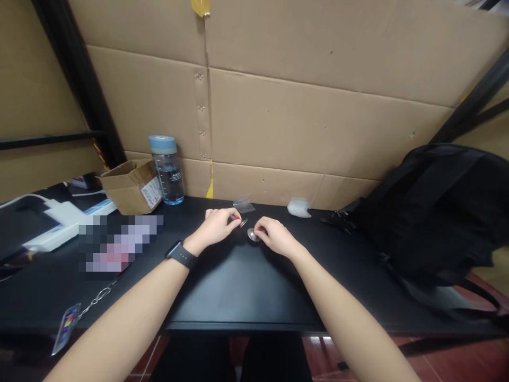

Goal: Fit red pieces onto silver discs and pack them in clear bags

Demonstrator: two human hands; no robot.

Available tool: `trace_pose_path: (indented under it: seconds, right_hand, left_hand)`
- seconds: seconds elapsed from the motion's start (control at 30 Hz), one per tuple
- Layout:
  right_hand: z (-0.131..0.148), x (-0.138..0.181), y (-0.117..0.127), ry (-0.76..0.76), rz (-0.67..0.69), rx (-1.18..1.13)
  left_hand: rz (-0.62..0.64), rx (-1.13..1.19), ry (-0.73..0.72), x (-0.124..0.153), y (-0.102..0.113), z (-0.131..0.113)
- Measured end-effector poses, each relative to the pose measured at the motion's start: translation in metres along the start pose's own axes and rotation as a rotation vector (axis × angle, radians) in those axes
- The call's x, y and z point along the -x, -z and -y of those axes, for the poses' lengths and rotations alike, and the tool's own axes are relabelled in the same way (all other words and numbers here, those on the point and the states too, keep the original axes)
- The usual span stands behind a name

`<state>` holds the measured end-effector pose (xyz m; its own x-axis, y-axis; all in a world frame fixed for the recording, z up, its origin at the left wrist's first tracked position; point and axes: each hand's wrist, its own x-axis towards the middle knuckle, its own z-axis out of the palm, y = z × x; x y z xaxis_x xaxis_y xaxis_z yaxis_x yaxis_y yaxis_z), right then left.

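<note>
Just above the black desk (242, 286), my left hand (218, 225) pinches a small thin metal disc (244, 223), seen nearly edge-on. A second small, round, shiny metal disc (252, 234) faces more toward me, gripped at its right edge by the fingers of my right hand (276, 236). The two discs are close together with a narrow gap between them. Red shows at the fingertips of both hands. Fine detail on the discs is too small to make out.
Behind my hands lie a clear plastic bag (243, 205) and a white plastic wrapper (299, 207). At left stand a water bottle (169, 172), an open cardboard box (129, 185) and a power strip (59, 231). A black backpack (437, 212) fills the right. Cardboard (298, 122) walls the back.
</note>
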<state>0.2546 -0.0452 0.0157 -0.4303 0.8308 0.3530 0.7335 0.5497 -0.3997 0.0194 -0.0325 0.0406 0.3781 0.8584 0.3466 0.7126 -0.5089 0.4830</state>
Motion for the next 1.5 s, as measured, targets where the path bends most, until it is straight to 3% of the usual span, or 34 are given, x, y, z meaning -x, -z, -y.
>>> trace_pose_path:
  seconds: [0.13,0.27,0.43,0.8,1.03,1.17,1.3,1.5]
  right_hand:
    - [0.004,-0.004,-0.004,-0.022,-0.144,-0.308]
    - [0.01,-0.006,-0.009,-0.1,-0.194,-0.576]
    - [0.011,-0.005,-0.013,-0.179,-0.159,-0.769]
    - [0.011,-0.004,-0.015,-0.25,-0.106,-0.999]
    - [0.01,-0.005,-0.011,-0.329,-0.035,-1.045]
    - [0.008,-0.008,-0.003,-0.394,-0.115,-1.054]
    - [0.003,-0.009,0.008,-0.414,-0.212,-1.022]
    - [-0.009,-0.006,0.015,-0.363,-0.252,-0.863]
  left_hand:
    - [-0.008,0.177,0.055,-0.002,-0.01,0.001]
    - [-0.017,0.348,0.044,-0.005,-0.023,0.004]
    - [-0.021,0.479,0.012,-0.007,-0.03,0.004]
    - [-0.018,0.469,0.005,-0.006,-0.033,0.004]
    - [-0.007,0.275,-0.004,-0.001,-0.028,-0.002]
    - [-0.024,-0.02,-0.006,-0.001,-0.033,0.0]
    - [0.02,-0.314,-0.099,-0.002,-0.047,0.008]
    - [0.057,-0.419,-0.062,-0.006,-0.058,0.01]
